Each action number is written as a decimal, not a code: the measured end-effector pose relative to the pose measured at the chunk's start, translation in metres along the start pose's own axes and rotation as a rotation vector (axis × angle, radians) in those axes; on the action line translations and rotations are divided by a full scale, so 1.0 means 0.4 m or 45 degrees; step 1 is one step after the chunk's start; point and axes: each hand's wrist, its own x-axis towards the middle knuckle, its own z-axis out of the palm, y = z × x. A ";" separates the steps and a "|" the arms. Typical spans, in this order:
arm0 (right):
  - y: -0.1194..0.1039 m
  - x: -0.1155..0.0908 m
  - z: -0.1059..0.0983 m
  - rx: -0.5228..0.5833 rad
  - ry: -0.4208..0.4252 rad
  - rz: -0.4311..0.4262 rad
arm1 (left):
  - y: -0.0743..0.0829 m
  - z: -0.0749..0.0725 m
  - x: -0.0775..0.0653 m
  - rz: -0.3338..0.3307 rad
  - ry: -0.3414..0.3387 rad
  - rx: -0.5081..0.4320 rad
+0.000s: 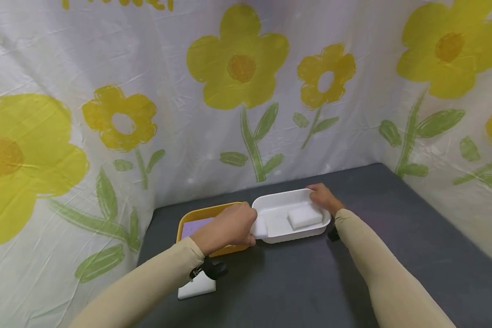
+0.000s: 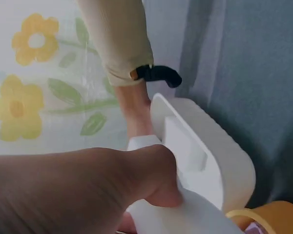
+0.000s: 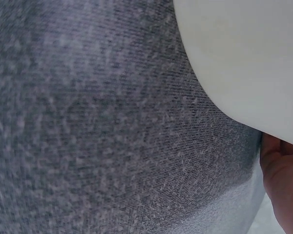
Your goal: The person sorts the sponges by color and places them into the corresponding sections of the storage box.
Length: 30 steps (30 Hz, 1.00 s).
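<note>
My left hand (image 1: 233,225) pinches a white sponge block (image 1: 259,228) at the left end of a white tray (image 1: 276,238). Seen from the left wrist, the thumb (image 2: 158,178) presses on the block's pale surface. At the tray's far right corner, my right hand (image 1: 325,199) grips the rim; the right wrist view shows its fingers (image 3: 278,161) against the tray's edge. Inside the tray lies another white sponge block (image 1: 304,216). A yellow tray (image 1: 213,211) holding a purple sponge (image 1: 194,227) stands to the left, partly hidden behind my left hand.
Below my left wrist, a white sponge piece (image 1: 197,288) lies on the dark grey tabletop (image 1: 287,282), partly covered by the forearm. A white curtain (image 1: 172,150) printed with yellow flowers hangs along the table's back and sides.
</note>
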 end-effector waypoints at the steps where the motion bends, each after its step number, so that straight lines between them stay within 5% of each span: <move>1: 0.000 0.000 0.001 0.001 0.002 -0.002 | 0.002 0.003 0.015 0.000 -0.011 0.007; 17: 0.006 -0.002 -0.001 0.007 0.010 0.009 | 0.037 0.079 0.208 -0.058 -0.136 0.040; 30: 0.010 0.001 0.000 -0.014 0.014 -0.030 | 0.036 0.189 0.270 -0.102 -0.140 0.101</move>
